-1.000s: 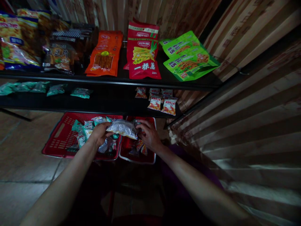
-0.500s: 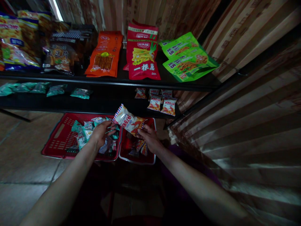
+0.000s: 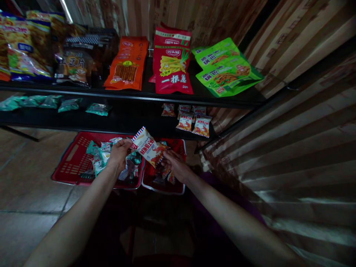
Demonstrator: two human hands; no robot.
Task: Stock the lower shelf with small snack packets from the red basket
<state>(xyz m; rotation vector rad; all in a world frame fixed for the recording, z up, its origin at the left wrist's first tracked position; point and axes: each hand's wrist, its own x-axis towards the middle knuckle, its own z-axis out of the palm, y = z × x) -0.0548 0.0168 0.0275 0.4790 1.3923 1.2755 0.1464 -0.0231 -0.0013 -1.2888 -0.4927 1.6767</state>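
A white and orange snack packet (image 3: 149, 147) with a striped edge is held tilted between my two hands, above the red baskets. My left hand (image 3: 121, 152) pinches its left end. At its lower right end, my right hand (image 3: 175, 163) grips the other edge. Under my left hand the larger red basket (image 3: 68, 161) holds several teal and white packets (image 3: 97, 157). The smaller red basket (image 3: 164, 190) beside it, partly covered by my right hand and the packet, has a few orange packets (image 3: 170, 177) inside.
Matching orange packets (image 3: 201, 125) and teal packets (image 3: 98, 109) lie on the lower black shelf (image 3: 133, 124). Above stand larger orange (image 3: 127, 65), red (image 3: 174, 70) and green bags (image 3: 225, 70). Corrugated sheeting (image 3: 278, 159) lines the right side.
My left hand has closed on the packet's left end, where its fingers were apart before. The packet has turned and dropped slightly. The whole view has shifted a little.
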